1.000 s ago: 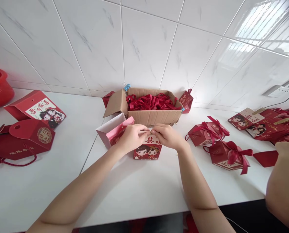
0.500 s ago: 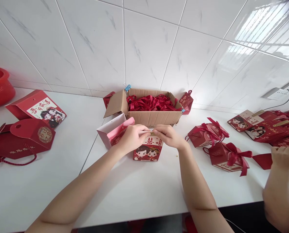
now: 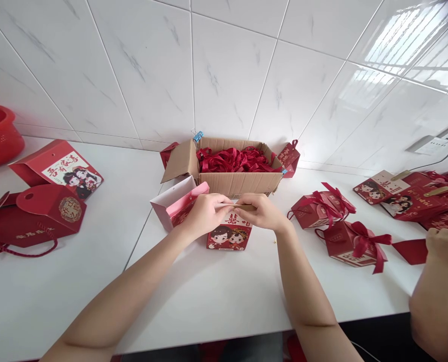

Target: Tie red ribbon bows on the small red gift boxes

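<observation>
Head view: flat-sided printed box [image 3: 228,238] upright on smooth white table [image 3: 224,296]; left hand [image 3: 206,213], right hand [image 3: 261,211] pinching its top edge, near cardboard carton [image 3: 241,182] of satiny red ribbon [image 3: 237,160].

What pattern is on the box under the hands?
The box shows two cartoon figures on red, below red characters; best in head view.

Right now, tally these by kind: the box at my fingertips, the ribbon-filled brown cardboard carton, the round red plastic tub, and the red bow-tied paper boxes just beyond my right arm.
Red-and-cream couple-printed paper box: 1
Ribbon-filled brown cardboard carton: 1
Round red plastic tub: 1
Red bow-tied paper boxes: 2
Total: 5
</observation>
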Demonstrator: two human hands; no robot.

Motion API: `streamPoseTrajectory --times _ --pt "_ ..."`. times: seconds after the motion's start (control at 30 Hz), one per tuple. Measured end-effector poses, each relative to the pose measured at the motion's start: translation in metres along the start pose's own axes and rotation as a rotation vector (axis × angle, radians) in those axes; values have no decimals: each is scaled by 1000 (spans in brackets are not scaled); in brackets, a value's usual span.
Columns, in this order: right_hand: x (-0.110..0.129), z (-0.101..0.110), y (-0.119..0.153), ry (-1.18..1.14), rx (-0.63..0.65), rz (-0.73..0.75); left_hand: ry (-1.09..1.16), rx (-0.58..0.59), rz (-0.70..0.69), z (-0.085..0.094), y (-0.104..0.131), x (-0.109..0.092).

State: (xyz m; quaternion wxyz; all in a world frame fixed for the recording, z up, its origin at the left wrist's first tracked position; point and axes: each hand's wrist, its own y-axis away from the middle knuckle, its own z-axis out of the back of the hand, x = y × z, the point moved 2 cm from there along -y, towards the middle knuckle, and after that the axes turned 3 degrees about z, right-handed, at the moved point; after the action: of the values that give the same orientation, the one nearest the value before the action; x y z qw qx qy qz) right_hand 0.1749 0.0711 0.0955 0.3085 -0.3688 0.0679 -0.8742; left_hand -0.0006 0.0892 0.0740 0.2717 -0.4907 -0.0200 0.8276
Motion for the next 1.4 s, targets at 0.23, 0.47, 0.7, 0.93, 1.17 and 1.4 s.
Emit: streamPoseTrajectory --times 0.23,0.47,0.7,0.93,1.17,1.4 --pt "-4 -4 1 35 -19 -2 32 -2 30 0 -1 0" --pt "-5 -9 0 115 -41 8 11 1 56 0 -1 1" --pt "-4 -9 1 101 -47 17 98 15 112 -1 -2 2" --pt "-7 -7 0 13 -46 -3 117 49 202 3 -4 0" --pt "-9 -2 1 -42 11 -38 184 199 206 1 -3 3" --pt "-11 -7 -3 -85 -4 -6 185 210 159 1 -3 1"
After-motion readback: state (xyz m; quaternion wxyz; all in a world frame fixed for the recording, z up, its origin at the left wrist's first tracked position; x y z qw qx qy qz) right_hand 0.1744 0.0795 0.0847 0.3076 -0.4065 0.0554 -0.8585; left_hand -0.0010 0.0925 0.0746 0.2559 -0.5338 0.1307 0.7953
